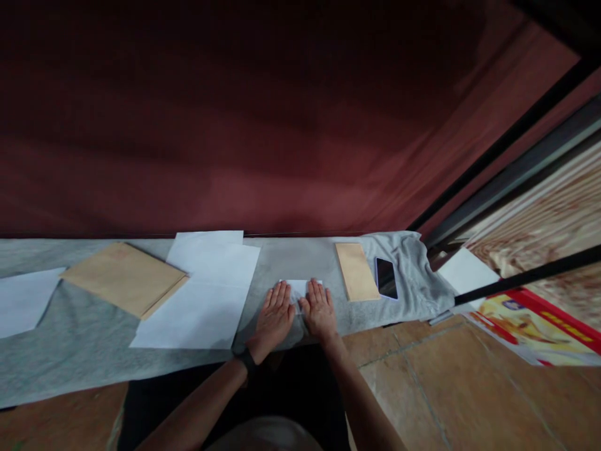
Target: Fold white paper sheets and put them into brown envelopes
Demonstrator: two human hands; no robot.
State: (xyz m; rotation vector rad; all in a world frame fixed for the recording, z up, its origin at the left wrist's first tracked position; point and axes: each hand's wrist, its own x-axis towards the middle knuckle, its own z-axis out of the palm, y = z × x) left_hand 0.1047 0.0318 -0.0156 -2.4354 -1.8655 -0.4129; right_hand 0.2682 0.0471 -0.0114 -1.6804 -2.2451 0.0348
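Evidently, a small white paper (299,289) is pressed against the grey cloth-covered bench (300,258) beneath two palms, between the large white sheets (200,316) and a tan rectangular piece (357,272), set back from the near edge. Its sides are covered by the left hand (276,311) and the right hand (321,311); this placement is judged to be chosen so that the paper is held flat and square to the body. The tan piece and, just beside it, a phone (387,278) are lodged toward the bench's right end, presumably so that the working spot is left unobstructed. A brown envelope (124,275) is laid partly over the large sheets, whose far margin is brought up to the bench's far edge; whether they are thereby meant to be weighted cannot be determined. Both hands are set palm down, with fingers extended toward the far edge and thumbs turned inward, near each other. The forearms are brought in from the near edge, converging, a dark wristband (246,360) being worn on the left wrist. No grasp is observed in either hand; only flat contact is noted.
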